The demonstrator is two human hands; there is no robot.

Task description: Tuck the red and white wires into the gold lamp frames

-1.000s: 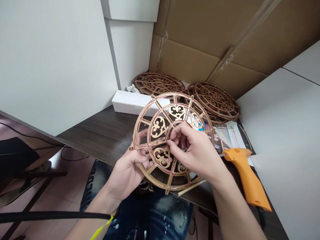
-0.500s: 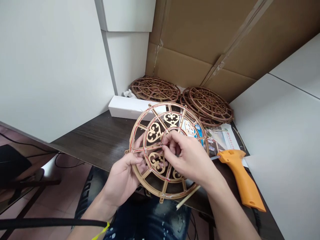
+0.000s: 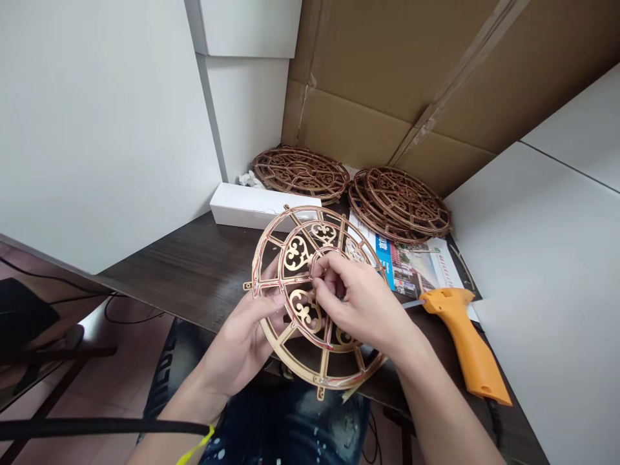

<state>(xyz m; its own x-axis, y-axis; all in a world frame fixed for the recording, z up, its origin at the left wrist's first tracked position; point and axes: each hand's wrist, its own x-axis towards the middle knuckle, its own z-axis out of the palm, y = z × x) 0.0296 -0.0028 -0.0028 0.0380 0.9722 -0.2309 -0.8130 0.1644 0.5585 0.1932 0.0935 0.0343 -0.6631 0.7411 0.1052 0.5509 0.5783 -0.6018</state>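
Note:
A round golden-brown openwork frame [image 3: 323, 365], with spokes, rings and scroll ornaments, is held tilted above the table's front edge. Thin red and white wire [image 3: 298, 280] runs along its rings and spokes. My left hand [image 3: 249, 332] grips the left rim, thumb on top and fingers behind the frame. Near the hub, my right hand [image 3: 361, 297] pinches the wire between thumb and forefinger; its fingertips hide most of that spot. A pale thin stick [image 3: 352, 392] shows partly below the frame's lower right rim.
An orange glue gun [image 3: 467, 342] lies at the right. Behind are a long white box [image 3: 261, 205], printed papers [image 3: 421, 268] and similar round frames in a left pile [image 3: 300, 173] and a right pile [image 3: 404, 200]. Cardboard [image 3: 358, 123] and white panels enclose the dark table [image 3: 179, 271].
The frame has tilted and turned slightly, its upper right rim drawing inward and showing more of the papers. My right hand stays pinched at the hub; my left thumb has shifted inward.

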